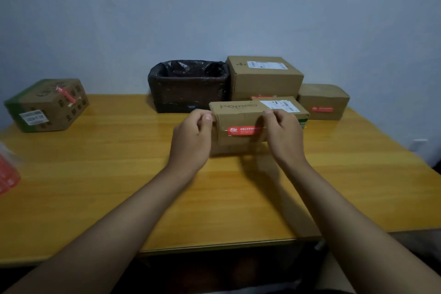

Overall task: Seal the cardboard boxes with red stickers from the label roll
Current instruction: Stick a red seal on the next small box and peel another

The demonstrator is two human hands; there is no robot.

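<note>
Flat cardboard box [238, 124] held at table [119, 174] centre, just in front of black-lined bin [188, 83]. Left hand [193, 133] curled round left end of box, right hand [282, 131] curled round right end, thumbs on top edge. Red sticker [243, 131] lies across front flap seam. Judged step: sticker to be pressed flat along seam, box kept steady, edges rubbed down so no corner lifts.

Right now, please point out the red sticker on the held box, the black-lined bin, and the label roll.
red sticker [243, 131], head view, its middle.
black-lined bin [188, 89], head view, front wall.
label roll [7, 174], head view, red side at left edge.
</note>
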